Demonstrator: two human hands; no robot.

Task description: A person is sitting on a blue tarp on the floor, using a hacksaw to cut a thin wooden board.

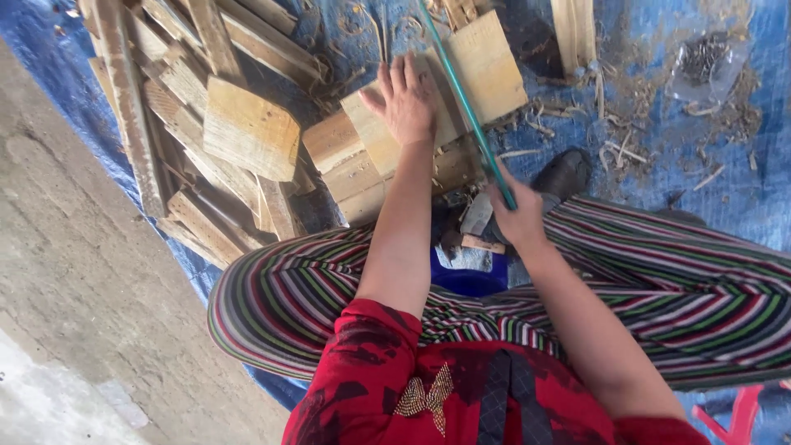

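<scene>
My left hand (406,100) lies flat, fingers spread, on a pale wooden board (486,66) that rests on a stack of thicker wood blocks (346,165). My right hand (517,216) is shut on the handle end of a saw with a thin green frame (461,91). The saw runs up and away across the board, just right of my left hand. My knees in striped trousers (659,272) frame the work from below.
A heap of cut planks and offcuts (206,124) lies to the left on a blue tarpaulin (659,124) strewn with shavings. A clear bag of small dark items (704,62) sits at upper right. Bare concrete floor (74,288) is at left. A blue object (470,276) sits between my legs.
</scene>
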